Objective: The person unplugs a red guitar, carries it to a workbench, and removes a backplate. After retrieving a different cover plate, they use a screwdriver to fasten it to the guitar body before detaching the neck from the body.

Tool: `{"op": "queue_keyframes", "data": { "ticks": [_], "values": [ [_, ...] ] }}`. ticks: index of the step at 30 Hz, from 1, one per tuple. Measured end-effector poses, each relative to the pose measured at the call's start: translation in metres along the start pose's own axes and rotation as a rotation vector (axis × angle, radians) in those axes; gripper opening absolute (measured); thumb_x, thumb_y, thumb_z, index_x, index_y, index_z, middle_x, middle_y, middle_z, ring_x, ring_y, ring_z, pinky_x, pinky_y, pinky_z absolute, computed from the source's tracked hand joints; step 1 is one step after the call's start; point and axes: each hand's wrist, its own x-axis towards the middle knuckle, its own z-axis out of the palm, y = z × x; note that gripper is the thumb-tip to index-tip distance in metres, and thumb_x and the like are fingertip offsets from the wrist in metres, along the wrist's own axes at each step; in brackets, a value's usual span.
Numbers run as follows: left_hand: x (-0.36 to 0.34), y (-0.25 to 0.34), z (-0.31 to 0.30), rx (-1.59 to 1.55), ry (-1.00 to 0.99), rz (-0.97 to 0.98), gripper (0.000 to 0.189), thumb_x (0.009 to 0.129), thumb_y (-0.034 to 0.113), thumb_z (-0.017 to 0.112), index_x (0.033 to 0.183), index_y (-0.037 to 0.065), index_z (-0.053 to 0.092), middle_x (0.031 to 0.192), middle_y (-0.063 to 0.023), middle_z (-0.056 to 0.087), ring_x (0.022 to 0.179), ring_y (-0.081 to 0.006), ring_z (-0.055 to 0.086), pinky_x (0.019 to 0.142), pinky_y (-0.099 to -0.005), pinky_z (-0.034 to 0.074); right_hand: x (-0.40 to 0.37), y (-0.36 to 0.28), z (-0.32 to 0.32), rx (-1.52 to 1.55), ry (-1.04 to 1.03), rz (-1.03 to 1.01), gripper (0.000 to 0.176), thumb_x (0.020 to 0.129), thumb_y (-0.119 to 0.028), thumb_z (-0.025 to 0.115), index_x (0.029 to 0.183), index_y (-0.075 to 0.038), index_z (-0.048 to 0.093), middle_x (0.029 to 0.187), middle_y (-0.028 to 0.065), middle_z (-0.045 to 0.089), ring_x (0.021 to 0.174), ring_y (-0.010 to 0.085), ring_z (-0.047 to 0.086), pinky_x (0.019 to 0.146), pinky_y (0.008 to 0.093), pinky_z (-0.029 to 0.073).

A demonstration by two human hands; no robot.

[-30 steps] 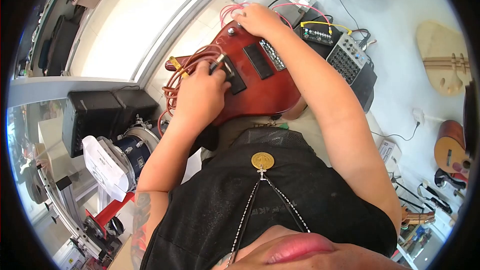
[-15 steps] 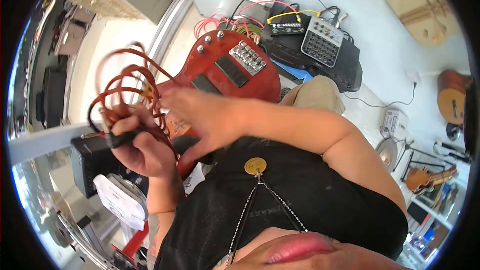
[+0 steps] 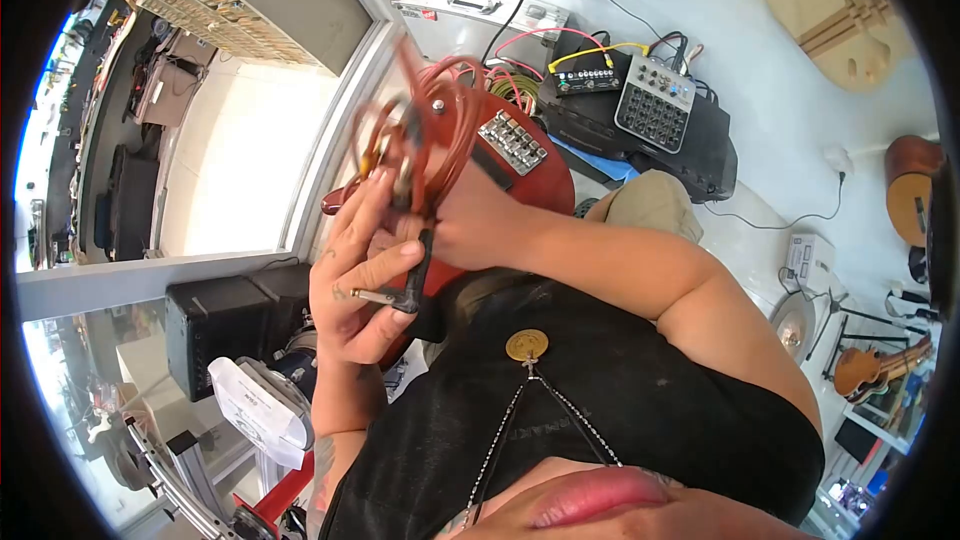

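Loops of a reddish-brown instrument cable (image 3: 455,130), bundled and smeared by motion, rise above my two hands. My left hand (image 3: 345,285) is closed on the cable, its thumb and fingers around a black right-angle jack plug (image 3: 410,285) whose metal tip points left. My right hand (image 3: 470,215) reaches across from the right and is closed at the base of the loops; its fingertips are mostly hidden. Behind the hands lies a red electric guitar (image 3: 545,190) with a metal bridge, its body partly covered by my right hand and the cable.
A small mixer (image 3: 655,100) and a pedal unit (image 3: 587,80) rest on a black case (image 3: 700,160). A silver case (image 3: 480,5) stands behind pink cables. Black amplifier boxes (image 3: 215,335) are at left, beside a white paper bag (image 3: 255,405). More guitars (image 3: 908,190) are at the right.
Both hands have moved right and up with the cable loops. My left hand has turned, so the angled plug now shows. My right hand has come in behind the loops.
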Motion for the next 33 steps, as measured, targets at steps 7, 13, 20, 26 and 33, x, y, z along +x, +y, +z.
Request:
{"op": "queue_keyframes", "data": {
  "ticks": [7, 13, 20, 26, 33],
  "values": [
    [-0.013, -0.016, -0.002, -0.01, 0.197, -0.087, 0.031, 0.087, 0.025, 0.075, 0.108, 0.002, 0.074, 0.125, -0.0271, 0.068, 0.111, -0.0381, 0.065, 0.101, -0.0481, 0.049, 0.001, -0.018, -0.06, -0.441, 0.253, -0.244, 0.027, 0.096, -0.008, 0.065, 0.121, -0.005, 0.056, 0.087, -0.0035, 0.058, 0.073, 0.0059, 0.054, 0.064, 0.0238, 0.045],
    [-0.009, -0.028, 0.009, 0.606, -0.197, -0.562, 0.048, 0.086, 0.03, 0.08, 0.124, 0.003, 0.07, 0.147, -0.0225, 0.054, 0.133, -0.041, 0.053, 0.109, -0.054, 0.043, -0.009, -0.096, -0.15, -0.419, 0.755, -0.325, 0.011, 0.083, -0.01, 0.061, 0.087, -0.001, 0.066, 0.087, 0.0087, 0.065, 0.07, 0.0165, 0.057, 0.076, 0.0326, 0.054],
    [-0.048, -0.113, -0.015, 0.82, -0.131, -0.781, 0.065, 0.095, 0.052, 0.067, 0.139, 0.005, 0.06, 0.15, -0.0242, 0.051, 0.139, -0.0443, 0.047, 0.109, -0.0601, 0.041, -0.013, -0.09, -0.19, -0.408, 0.458, 0.115, 0.015, 0.089, -0.016, 0.061, 0.084, -0.003, 0.066, 0.075, 0.0049, 0.059, 0.072, 0.013, 0.053, 0.068, 0.0302, 0.043],
    [-0.075, -0.127, -0.024, 0.871, -0.279, -0.879, 0.073, 0.098, 0.063, 0.055, 0.141, 0.004, 0.057, 0.142, -0.018, 0.059, 0.137, -0.042, 0.048, 0.104, -0.0638, 0.044, 0.048, 0.112, -0.226, -0.451, 0.335, 0.759, 0.031, 0.087, -0.03, 0.065, 0.088, 0.0, 0.073, 0.078, 0.0074, 0.069, 0.071, 0.0178, 0.064, 0.067, 0.0351, 0.05],
    [-0.066, -0.112, -0.018, 0.881, -0.24, -0.955, 0.075, 0.094, 0.063, 0.061, 0.139, 0.004, 0.056, 0.138, -0.0191, 0.058, 0.137, -0.0438, 0.045, 0.106, -0.0677, 0.036, 0.207, 0.2, -0.238, -1.324, -0.228, 0.758, 0.04, 0.088, -0.031, 0.058, 0.091, 0.004, 0.075, 0.09, 0.0278, 0.074, 0.09, 0.0416, 0.074, 0.083, 0.0475, 0.057]
  ]
}}
